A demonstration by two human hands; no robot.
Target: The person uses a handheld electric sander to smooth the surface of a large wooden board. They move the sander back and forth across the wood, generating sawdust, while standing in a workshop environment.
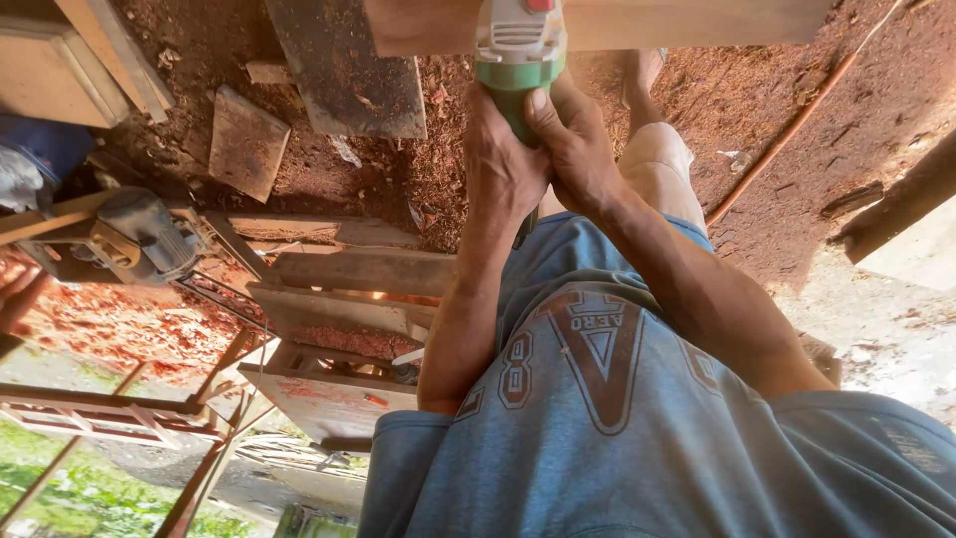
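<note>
A person looks straight down their own body. Nearest the camera is a soft blue cotton shirt [637,438] with large rust-brown appliqué shapes across the chest.

Two bare, sinewy forearms reach away from the shirt and meet at a power tool [518,60]. The left hand [503,169] curls shut around the tool's smooth green plastic handle, knuckles ridged and dusty. The right hand [578,149] overlaps it from the other side, fingers folded tight, thumb laid flat along the green grip. Both hands hold firmly, pressed against each other.

Just beyond the fingertips the tool's body widens into a pale grey casing with slotted vents and a small red button at the frame's top edge. It meets a long, pale, smooth-planed wooden plank [687,22] running across the top.

Beyond the right-hand fingers, a bare knee [657,149] shows, and farther out an orange hose [787,130] curves over the ground.

Beyond the left-hand fingers, reddish-brown sawdust [398,169] blankets the earth, coarse and flaky, with a flat weathered board offcut [244,139] lying in it. Farther off stands a rough timber bench [339,289] and a rounded grey electric motor [144,234].
</note>
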